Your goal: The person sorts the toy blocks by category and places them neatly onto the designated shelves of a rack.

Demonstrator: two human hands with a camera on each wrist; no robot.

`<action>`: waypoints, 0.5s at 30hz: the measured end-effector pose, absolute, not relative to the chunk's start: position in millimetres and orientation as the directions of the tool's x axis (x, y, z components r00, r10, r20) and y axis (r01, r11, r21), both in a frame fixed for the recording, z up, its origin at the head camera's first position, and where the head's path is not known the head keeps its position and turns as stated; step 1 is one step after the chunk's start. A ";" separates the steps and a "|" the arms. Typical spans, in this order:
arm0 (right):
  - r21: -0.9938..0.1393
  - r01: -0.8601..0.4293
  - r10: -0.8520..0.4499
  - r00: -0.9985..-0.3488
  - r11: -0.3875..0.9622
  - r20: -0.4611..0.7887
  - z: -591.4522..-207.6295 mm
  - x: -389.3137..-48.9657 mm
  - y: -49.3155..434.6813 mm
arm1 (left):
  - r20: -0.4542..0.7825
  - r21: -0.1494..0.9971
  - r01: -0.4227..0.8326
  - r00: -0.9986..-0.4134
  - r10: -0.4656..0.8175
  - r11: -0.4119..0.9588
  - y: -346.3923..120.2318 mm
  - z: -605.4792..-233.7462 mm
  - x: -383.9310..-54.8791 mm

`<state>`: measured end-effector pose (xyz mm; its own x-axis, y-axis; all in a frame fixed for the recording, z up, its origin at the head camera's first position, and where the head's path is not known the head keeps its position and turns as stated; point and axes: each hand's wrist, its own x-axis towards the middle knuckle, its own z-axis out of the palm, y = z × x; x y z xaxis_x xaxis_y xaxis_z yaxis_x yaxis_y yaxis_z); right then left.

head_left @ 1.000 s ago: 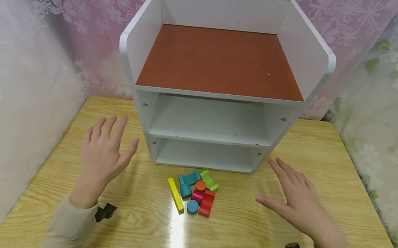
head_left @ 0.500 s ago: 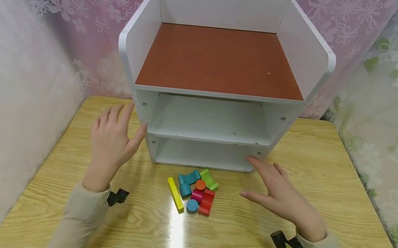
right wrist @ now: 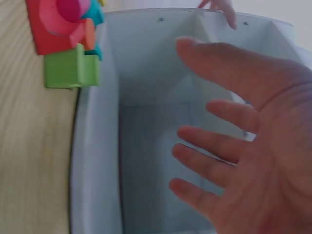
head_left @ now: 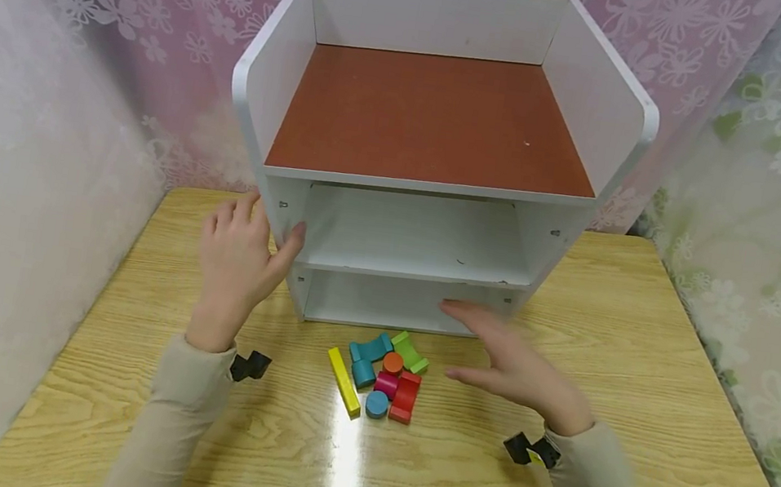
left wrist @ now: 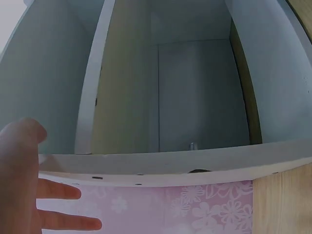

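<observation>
My left hand is at the left side panel of the white shelf unit, thumb in front of the panel's edge and fingers along its outer side. The left wrist view shows the thumb over that edge. My right hand, slightly blurred, hovers before the bottom compartment, fingers spread and holding nothing. Left of it lie the blocks: a green arch block, a red arch block, a teal arch block, a yellow bar, an orange cylinder, a magenta one and a blue one.
The shelf unit has a brown top board between raised white sides, above two open compartments. It stands on a wooden table. A pink floral cloth hangs behind, with pale cloths at both sides.
My left hand has moved forward and right, up to the shelf unit's side. My right hand has moved left, in front of the bottom compartment. The blocks stay where they were.
</observation>
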<state>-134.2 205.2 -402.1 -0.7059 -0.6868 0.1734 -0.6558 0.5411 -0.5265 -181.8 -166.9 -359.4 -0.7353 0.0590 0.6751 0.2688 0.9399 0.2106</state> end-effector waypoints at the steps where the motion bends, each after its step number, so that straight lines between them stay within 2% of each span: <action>1: -0.530 -0.663 -0.697 -0.695 0.529 0.175 -406.0 -136.1 203.5 | 0.676 0.210 0.272 -0.734 0.062 0.939 -166.4 -360.1 -183.6; 4: -0.529 -0.688 -0.724 -0.665 0.497 0.183 -418.0 -141.7 196.9 | 0.684 0.218 0.291 -0.727 0.067 0.931 -165.8 -363.3 -189.9; 8: -0.562 -0.671 -0.739 -0.658 0.484 0.148 -429.8 -146.4 187.7 | 0.668 0.235 0.289 -0.741 0.061 0.928 -166.4 -370.8 -196.7; 15: -0.553 -0.674 -0.762 -0.639 0.490 0.105 -442.3 -153.5 176.0 | 0.462 0.368 0.232 -0.886 0.040 0.900 -167.0 -386.3 -199.4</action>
<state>-153.5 176.0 -442.3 -0.6391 -0.7620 0.1047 -0.6743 0.4895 -0.5529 -199.4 -167.0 -386.3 -0.8860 0.0398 0.4619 0.2323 0.9004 0.3678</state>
